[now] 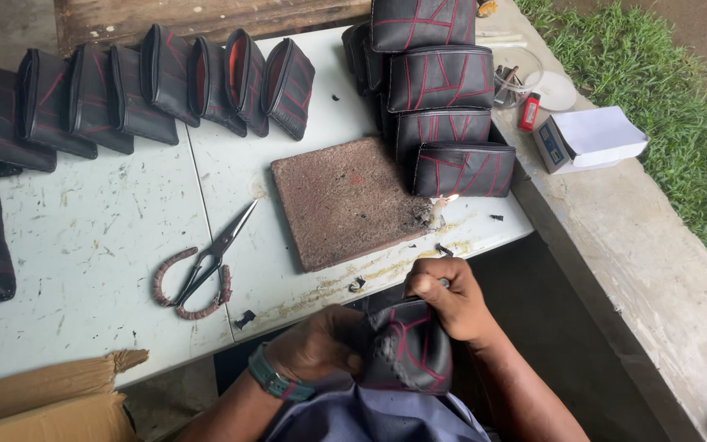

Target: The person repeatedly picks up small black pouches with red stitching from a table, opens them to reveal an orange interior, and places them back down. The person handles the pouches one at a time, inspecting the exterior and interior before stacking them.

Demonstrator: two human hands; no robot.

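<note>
Both hands, left hand and right hand, grip a black red-stitched pouch below the surface, near scissors.

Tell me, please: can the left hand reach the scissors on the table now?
Probably yes, but not at once. The scissors lie open on the pale table with nothing across the way. However, the left hand is gripping the black pouch with red stitching together with the right hand.

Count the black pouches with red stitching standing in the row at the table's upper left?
7 black red-stitched pouches stand in that row, leaning along the pale table; more may sit beyond the left edge.
</note>
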